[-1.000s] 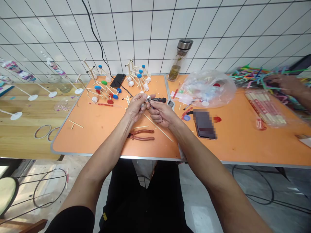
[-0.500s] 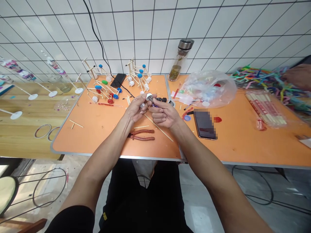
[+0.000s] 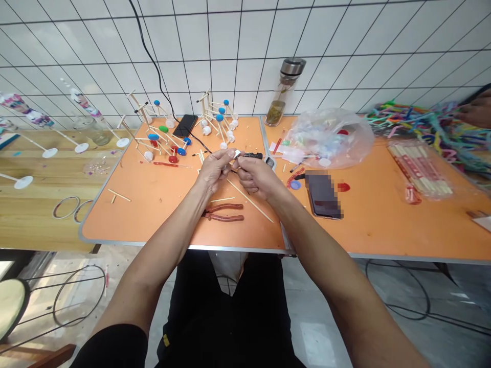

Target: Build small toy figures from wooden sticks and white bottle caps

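Observation:
My left hand (image 3: 212,171) and my right hand (image 3: 256,177) meet above the orange table top (image 3: 153,204), close together. A small white plastic cap (image 3: 237,153) shows at my left fingertips. My right fingers are closed around something thin and small, mostly hidden, which reaches toward the cap. Just behind my hands lies a black-handled tool (image 3: 252,155). Red-handled pliers (image 3: 223,213) rest below my left wrist, and a long wooden stick (image 3: 249,200) passes under my right hand.
Stick models with blue, green and red caps (image 3: 161,138) stand at the back left, beside a black phone (image 3: 185,125). To the right are a plastic bag (image 3: 330,138) and a pixelated phone (image 3: 323,195). A co-worker's hand (image 3: 475,112) sits beyond colourful pipe cleaners (image 3: 422,125).
My hands have drawn closer together, and the white cap now shows less, turned more edge-on. The co-worker's hand has moved right, toward the edge of the view.

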The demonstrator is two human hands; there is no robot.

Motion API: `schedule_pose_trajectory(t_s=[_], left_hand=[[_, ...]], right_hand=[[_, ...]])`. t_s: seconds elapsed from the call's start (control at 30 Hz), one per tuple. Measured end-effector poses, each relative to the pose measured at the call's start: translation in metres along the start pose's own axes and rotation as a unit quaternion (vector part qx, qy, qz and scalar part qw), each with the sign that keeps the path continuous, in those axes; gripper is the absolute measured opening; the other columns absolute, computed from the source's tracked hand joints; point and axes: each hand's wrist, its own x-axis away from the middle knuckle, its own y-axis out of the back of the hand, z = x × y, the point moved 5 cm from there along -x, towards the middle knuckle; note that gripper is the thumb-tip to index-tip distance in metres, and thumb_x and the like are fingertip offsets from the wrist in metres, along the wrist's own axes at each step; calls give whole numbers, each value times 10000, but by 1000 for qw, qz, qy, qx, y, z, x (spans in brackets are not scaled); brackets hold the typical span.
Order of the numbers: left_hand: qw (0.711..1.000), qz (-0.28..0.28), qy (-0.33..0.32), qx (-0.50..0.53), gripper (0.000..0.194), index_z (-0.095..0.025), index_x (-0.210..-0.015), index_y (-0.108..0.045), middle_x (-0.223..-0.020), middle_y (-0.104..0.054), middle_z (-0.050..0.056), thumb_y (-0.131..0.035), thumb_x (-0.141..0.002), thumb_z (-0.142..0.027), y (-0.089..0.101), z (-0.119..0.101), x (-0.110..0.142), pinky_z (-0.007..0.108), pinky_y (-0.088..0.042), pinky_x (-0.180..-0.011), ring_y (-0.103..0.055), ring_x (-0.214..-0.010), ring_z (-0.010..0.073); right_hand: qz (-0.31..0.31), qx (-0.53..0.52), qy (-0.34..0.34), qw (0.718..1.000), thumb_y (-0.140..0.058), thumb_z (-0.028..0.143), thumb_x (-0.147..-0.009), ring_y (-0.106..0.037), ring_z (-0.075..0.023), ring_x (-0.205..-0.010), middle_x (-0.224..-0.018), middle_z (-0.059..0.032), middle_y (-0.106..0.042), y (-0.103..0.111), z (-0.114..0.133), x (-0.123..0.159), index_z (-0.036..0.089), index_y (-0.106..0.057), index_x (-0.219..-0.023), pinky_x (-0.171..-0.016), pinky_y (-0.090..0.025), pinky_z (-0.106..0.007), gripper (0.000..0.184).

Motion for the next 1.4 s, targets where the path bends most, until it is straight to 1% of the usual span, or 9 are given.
schedule_pose_trajectory(t_s=[0.17, 0.3, 0.53, 0.73, 0.9, 1.03, 1.17, 1.3, 1.4], left_hand=[[999, 10, 17, 51, 178, -164, -934, -837, -896, -821, 49, -947, -847, -274, -4, -5, 1, 159, -200, -377, -406, -459, 13], [996, -24, 44, 80, 200, -170, -949, -818, -918, -816, 11, -965, -832, -239, -2, -2, 0, 138, -205, -357, -391, -436, -11], [994, -58, 50, 76, 281, -144, -853, -779, -718, -683, -50, -1027, -766, -243, 0, 0, 0, 134, -187, -356, -400, -421, -13], [997, -22, 30, 69, 104, -144, -904, -842, -836, -808, 34, -926, -846, -164, 4, -1, -4, 133, -239, -390, -454, -463, 5], [997, 12, 9, 80, 208, -169, -940, -850, -962, -854, 63, -977, -775, -173, -1, -8, -1, 137, -272, -427, -537, -533, 21], [998, -13, -10, 65, 225, -152, -902, -828, -742, -762, 10, -984, -741, -131, -1, -6, -1, 153, -279, -434, -484, -489, 28], [997, -50, -30, 57, 225, -157, -921, -817, -639, -649, -54, -958, -761, -86, 1, -3, -1, 162, -282, -443, -398, -458, 18], [997, -40, -20, 60, 263, -172, -958, -794, -710, -705, -27, -980, -777, -137, -4, -6, 1, 163, -293, -465, -489, -506, 33], [997, -11, -15, 75, 271, -182, -977, -782, -834, -794, 21, -978, -790, -166, -10, -10, 4, 159, -330, -493, -593, -582, 51]], right_hand=[[22, -130, 1, 991, -584, 651, -1040, -183, -123, -494, -619, 108, -309, -4, -5, -7, 262, -566, -937, -480, -203, -245, 403], [-144, 171, 131, 966, -514, 495, -1113, -570, -211, -778, -843, -45, -658, -2, 1, -3, 243, -585, -894, -691, -389, -297, 341], [-159, 410, 60, 896, -403, 411, -1165, -689, -320, -913, -1027, -150, -787, -5, 0, 3, 206, -687, -1199, -774, -391, -347, 352], [-22, -18, 13, 1000, -513, 518, -1120, -314, -140, -541, -665, 53, -430, -2, -1, -3, 247, -567, -911, -521, -259, -252, 347], [157, -254, -104, 949, -512, 542, -1112, -2, -110, -493, -599, 143, -187, -7, 3, 3, 257, -559, -986, -452, -90, -224, 315], [-43, 32, 17, 998, -552, 512, -1099, -364, -147, -539, -651, 47, -450, 0, 2, 2, 239, -602, -949, -557, -289, -260, 315], [-174, 325, 79, 926, -512, 394, -1105, -626, -274, -845, -903, -106, -696, -4, 5, 7, 223, -648, -1039, -765, -384, -342, 228], [-34, 17, 11, 999, -466, 496, -1119, -310, -150, -526, -648, 54, -396, 0, 4, 2, 256, -561, -930, -541, -271, -263, 320], [134, -177, -70, 972, -482, 595, -1110, -74, -119, -474, -604, 127, -198, -7, 6, 2, 272, -538, -966, -458, -156, -231, 359]])
